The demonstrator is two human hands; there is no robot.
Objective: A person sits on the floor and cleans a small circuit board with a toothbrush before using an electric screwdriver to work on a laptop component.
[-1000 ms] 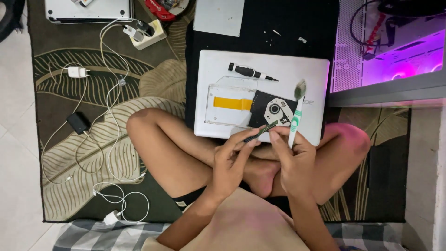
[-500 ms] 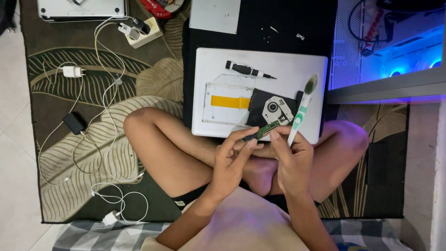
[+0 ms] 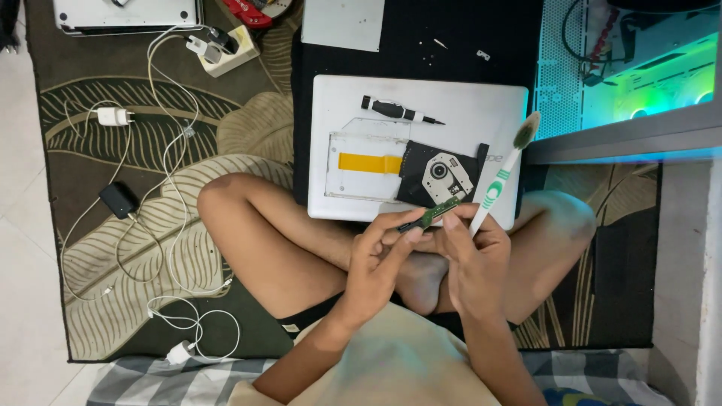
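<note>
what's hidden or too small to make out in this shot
Head view only:
- small green circuit board: its lower part sits behind the left hand and right hand.
- toothbrush: handle end is buried in the right hand.
- tiny screws on the black mat: too small to identify.

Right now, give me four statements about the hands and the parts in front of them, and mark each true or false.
1. The right hand holds a toothbrush. True.
2. The screwdriver is in the left hand. False: it lies on the white laptop.
3. Both hands pinch a small green circuit board. True.
4. The optical drive sits on the patterned rug. False: it rests on the laptop.
</note>
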